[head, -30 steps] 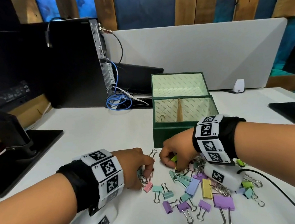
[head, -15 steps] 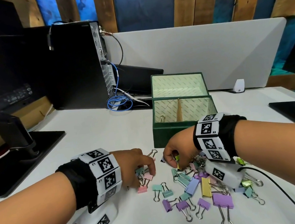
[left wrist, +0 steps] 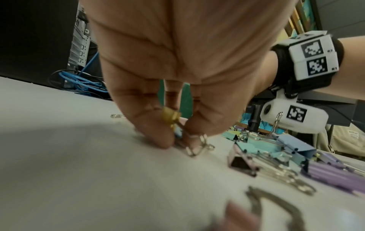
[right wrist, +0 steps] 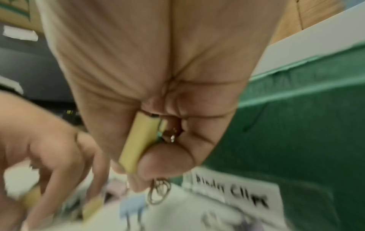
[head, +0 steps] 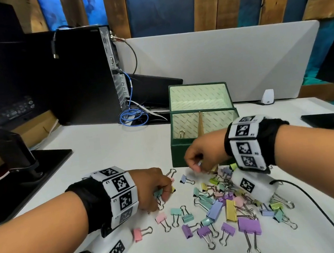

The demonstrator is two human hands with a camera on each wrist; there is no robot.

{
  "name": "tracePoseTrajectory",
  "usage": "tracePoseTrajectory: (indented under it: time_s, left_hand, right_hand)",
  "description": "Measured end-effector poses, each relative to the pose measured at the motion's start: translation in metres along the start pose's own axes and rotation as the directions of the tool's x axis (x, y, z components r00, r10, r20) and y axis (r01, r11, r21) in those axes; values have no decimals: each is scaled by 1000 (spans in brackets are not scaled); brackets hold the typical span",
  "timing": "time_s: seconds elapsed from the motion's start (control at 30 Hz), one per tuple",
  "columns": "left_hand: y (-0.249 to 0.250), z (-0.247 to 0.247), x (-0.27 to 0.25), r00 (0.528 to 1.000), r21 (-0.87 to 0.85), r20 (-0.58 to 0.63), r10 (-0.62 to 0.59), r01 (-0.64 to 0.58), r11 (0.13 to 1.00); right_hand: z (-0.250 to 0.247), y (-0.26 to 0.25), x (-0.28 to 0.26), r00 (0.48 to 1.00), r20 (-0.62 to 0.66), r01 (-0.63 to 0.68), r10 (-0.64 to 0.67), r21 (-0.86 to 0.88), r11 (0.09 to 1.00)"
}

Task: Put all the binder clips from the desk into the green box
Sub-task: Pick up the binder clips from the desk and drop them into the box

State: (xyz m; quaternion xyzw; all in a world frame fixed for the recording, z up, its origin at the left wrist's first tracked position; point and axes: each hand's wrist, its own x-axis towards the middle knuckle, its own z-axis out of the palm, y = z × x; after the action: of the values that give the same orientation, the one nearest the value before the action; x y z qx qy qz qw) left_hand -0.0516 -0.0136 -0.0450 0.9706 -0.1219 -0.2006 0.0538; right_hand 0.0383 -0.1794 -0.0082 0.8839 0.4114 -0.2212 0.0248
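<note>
Head view: left hand [head: 153, 187] curled on small clips at fingertip level on desk [head: 106, 156]; right hand [head: 203, 153] bunched, raised before green box [head: 187, 155]; loose binder clips [head: 227, 208] lie below/right of its fingers.

L wrist: fingers [left wrist: 156, 132] pinch a yellow clip [left wrist: 171, 116] plus wire handles; overfull pinch, may shed one on lifting.

R wrist: thumb [right wrist: 166, 162] clamps a yellow binder clip [right wrist: 138, 143]; handles dangle, could snag the box rim. Blurred.

— Could you read anything on my feed?
— Just below my right fingertips [right wrist: 158, 165], a white label [right wrist: 233, 198] on the green box [right wrist: 296, 125] read "Binder Clips", blurred; the wristband's [head: 115, 195] tiles said "L2", "L3".
</note>
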Motion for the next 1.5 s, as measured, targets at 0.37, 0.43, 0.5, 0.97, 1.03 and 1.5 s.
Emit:
tracePoseTrajectory:
  time_s: [0.37, 0.43, 0.5, 0.97, 1.03, 1.5]
  left_hand:
    - [1, 2, 5, 1000, -14, -10, -12, 12, 1000]
    - [-1, 3, 6, 999, -29, -36, -6, 5, 1000]
    - [-3, 4, 7, 999, -21, -38, -6, 5, 1000]
    - [-7, -34, 9, 975, -209, -221, -30, -17, 978]
    - [-1, -55, 15, 937, -258, -349, -17, -79, 963]
    - [71, -98, 118, 877, -609, -480, -27, -312, 729]
  right_hand:
    - [-50, 61, -31, 830, -450, -273, 330, 188, 943]
    - [-41, 66, -31, 843, -405, -296, 355, 203, 934]
    - [-35, 63, -32, 843, -422, -277, 334, 193, 941]
    - [15, 22, -36, 999, -11, -50, 50, -53, 997]
    - [21, 18, -31, 998, 33, -46, 49, -87, 995]
    - [33, 15, -40, 999, 38, -19, 26, -176, 984]
